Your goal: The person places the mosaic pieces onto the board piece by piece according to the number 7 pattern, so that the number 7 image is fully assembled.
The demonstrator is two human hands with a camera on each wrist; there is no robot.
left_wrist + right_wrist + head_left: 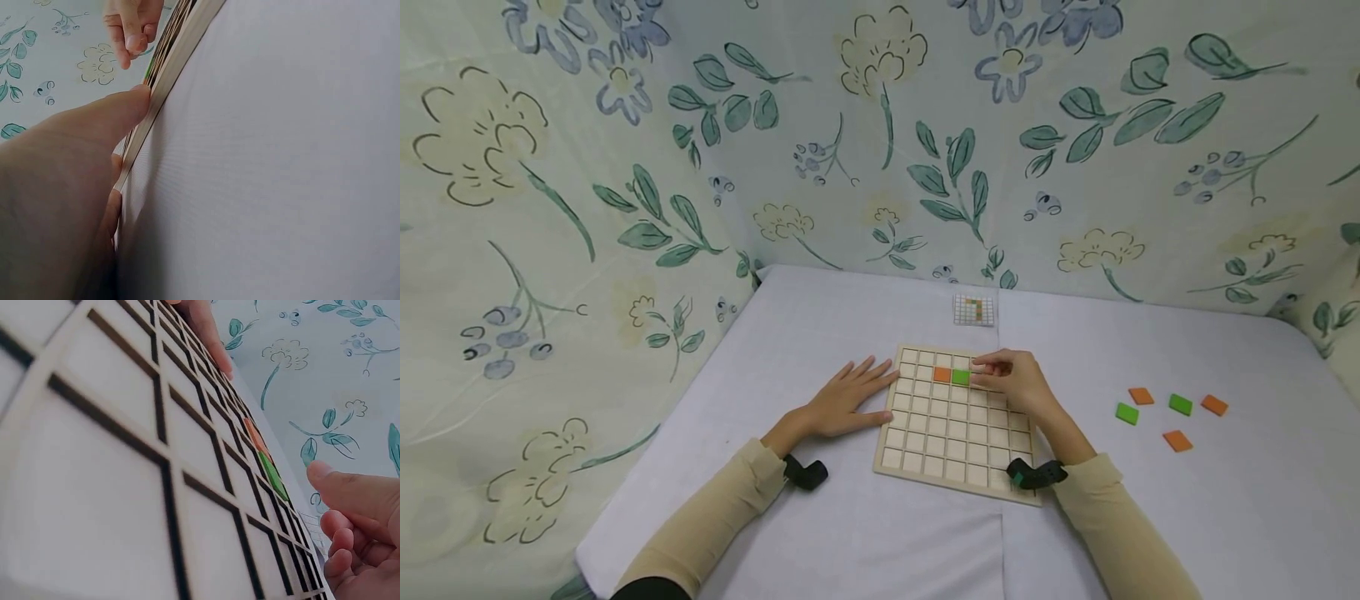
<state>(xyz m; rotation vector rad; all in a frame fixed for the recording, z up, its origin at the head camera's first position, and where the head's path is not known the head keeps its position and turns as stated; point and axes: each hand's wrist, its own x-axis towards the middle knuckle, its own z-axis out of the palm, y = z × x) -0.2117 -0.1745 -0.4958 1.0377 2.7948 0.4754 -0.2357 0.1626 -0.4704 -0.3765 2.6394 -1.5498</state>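
the grid board lies flat on the table, between both hands. one orange tile and one green tile sit side by side in adjacent compartments of the second row from the far edge, orange to the left of green. left hand: grip fully spread, nothing grasped; fingertips and thumb touch the board's left edge. right hand: positioned over the board, just right of the green tile; grip parted, thumb extended, other fingers bent, nothing visible between them. three loose orange tiles and two loose green tiles lie right of the board. a grid-printed card lies beyond the far edge.
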